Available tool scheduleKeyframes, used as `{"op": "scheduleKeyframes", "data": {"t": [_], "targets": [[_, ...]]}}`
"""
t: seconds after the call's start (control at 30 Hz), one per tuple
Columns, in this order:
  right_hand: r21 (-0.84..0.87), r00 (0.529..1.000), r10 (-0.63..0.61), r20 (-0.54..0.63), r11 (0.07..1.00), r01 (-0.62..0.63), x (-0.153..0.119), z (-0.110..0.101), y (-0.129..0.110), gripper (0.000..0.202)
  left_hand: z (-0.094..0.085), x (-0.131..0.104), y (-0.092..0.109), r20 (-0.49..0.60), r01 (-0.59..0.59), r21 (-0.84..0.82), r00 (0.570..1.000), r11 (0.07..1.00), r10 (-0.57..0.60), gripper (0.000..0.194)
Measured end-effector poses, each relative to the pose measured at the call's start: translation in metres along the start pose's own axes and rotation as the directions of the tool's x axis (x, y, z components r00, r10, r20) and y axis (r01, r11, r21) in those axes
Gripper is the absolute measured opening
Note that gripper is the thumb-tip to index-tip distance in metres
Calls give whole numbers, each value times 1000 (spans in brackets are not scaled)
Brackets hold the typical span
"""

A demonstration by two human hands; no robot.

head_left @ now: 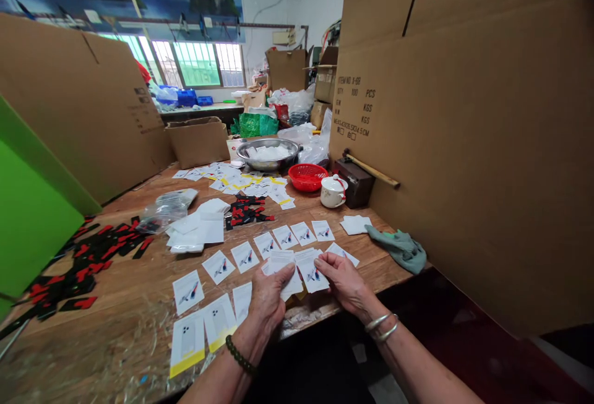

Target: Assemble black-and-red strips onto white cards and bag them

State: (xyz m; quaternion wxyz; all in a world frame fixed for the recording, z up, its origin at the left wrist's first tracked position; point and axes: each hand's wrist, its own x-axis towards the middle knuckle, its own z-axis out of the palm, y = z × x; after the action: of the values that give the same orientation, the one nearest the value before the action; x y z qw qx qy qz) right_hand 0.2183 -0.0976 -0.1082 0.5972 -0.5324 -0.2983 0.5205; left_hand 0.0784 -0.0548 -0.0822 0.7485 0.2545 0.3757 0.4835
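Note:
My left hand point(271, 292), with a dark bead bracelet at its wrist, is closed on a stack of white cards point(282, 265) near the table's front edge. Between the thumb and fingers of my right hand point(343, 280) is a white printed card point(312, 273), beside the stack. Beyond both hands, a curved row of small picture cards point(244, 257) lies spaced out on the wooden table. Larger cards with yellow lower edges point(188, 339) lie left of my left hand, one partly hidden behind it.
Black and red pieces point(93, 255) are heaped at the left. White packets point(202, 224), a metal basin point(269, 155), a red basket point(307, 177), a lidded cup point(333, 192) and a grey-green cloth point(401, 249) stand or lie around. Large cardboard point(464, 144) walls the right side.

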Motion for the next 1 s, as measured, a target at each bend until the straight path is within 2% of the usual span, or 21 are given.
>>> {"op": "scheduleKeyframes", "data": {"t": [0.17, 0.3, 0.4, 0.53, 0.63, 0.8, 0.9, 1.0], "targets": [[161, 999, 45, 1, 986, -44, 1, 1, 4, 50, -2, -4, 3, 35, 27, -35, 999, 999, -26, 49], [187, 999, 52, 1, 981, -51, 2, 3, 9, 50, 1, -7, 4, 102, 39, -33, 994, 999, -35, 49], [177, 999, 39, -28, 984, -33, 2, 4, 11, 52, 1, -6, 4, 82, 50, -21, 995, 999, -48, 46], [93, 993, -80, -91, 992, 88, 1, 4, 12, 56, -1, -6, 2, 56, 53, -16, 997, 998, -52, 45], [6, 984, -157, -79, 987, 158, 3, 4, 12, 56, -2, -5, 0, 54, 51, -8, 997, 999, -51, 48], [-202, 973, -227, -42, 956, 214, 6, 0, 13, 47, -3, -3, -2, 37, -32, 30, 999, 999, 30, 49], [-304, 939, -337, -63, 903, 304, 4, -1, 13, 37, -2, -2, -2, 16, -47, 35, 999, 998, 46, 50], [-397, 880, -466, -90, 827, 397, 2, 1, 13, 25, -2, -1, -4, -5, -41, 31, 999, 999, 41, 49]]}}
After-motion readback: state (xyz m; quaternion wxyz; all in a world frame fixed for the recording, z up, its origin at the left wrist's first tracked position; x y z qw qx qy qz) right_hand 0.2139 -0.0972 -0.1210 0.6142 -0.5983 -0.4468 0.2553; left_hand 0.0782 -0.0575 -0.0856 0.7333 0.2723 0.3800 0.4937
